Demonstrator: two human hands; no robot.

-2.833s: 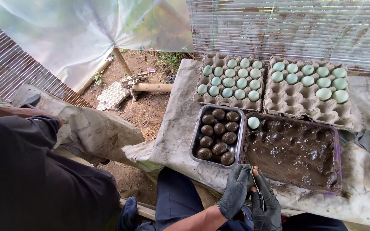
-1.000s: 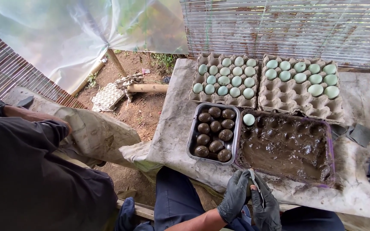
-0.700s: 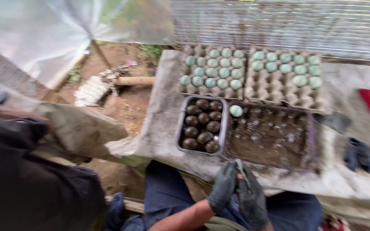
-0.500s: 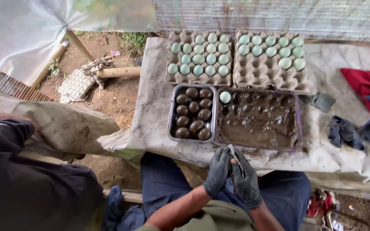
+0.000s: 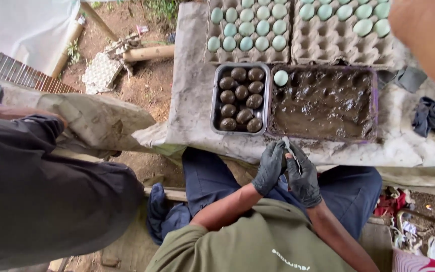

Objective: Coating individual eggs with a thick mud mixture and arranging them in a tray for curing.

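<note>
My left hand [image 5: 270,166] and my right hand [image 5: 304,176], both in black gloves, are pressed together over my lap, just below the table's front edge. A thin pale strip [image 5: 289,149] sticks up between their fingers. Just beyond them stands a purple tray of wet mud [image 5: 373,108] with one pale green egg [image 5: 281,77] in its far left corner. To its left a metal tray [image 5: 214,95] holds several mud-coated eggs [image 5: 237,95].
Two cardboard cartons [image 5: 212,55] [image 5: 328,43] of pale blue-green eggs lie at the back of the cloth-covered table [image 5: 192,90]. A person in dark clothes [image 5: 41,191] is at the left. Dark rags [image 5: 431,118] lie right; a blurred skin-toned shape [image 5: 429,35] fills the top right corner.
The view has swung right and tipped down. My gloved hands stay together at the table's front edge. The trays and eggs have not moved. A blurred shape has entered at top right.
</note>
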